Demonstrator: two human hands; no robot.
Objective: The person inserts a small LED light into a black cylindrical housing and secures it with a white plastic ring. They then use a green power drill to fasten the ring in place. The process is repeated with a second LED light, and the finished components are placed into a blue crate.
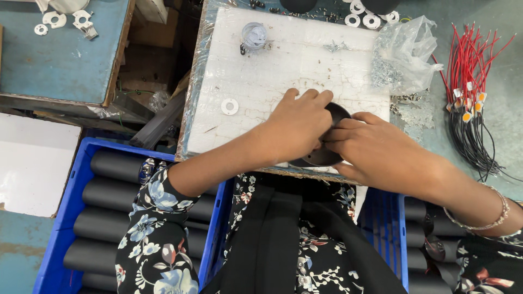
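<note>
Floral-printed sleeves and a dark lap fill the near edge of the view, flanked by two blue crates packed with black tubes lying side by side. Both hands meet over a white board wrapped in clear film, right at its near edge. At that spot sits a black round part, mostly covered, with only its far rim and a near sliver showing. Left hand lies over the part with its fingers curled down onto the top, gripping it. Right hand comes in from the right side, its fingers bent and pressed against the part's rim, touching the left fingers; a thin bangle circles that wrist. Out on the board, a white washer lies toward the left edge, well apart from the hands, and a small clear cup stands near the far edge. A crumpled clear bag holding small metal pieces rests at the board's far right corner. Beyond the right edge, on the grey-green bench top, lies a bundle of red and black wires. More white washers sit past the far edge of the board.
</note>
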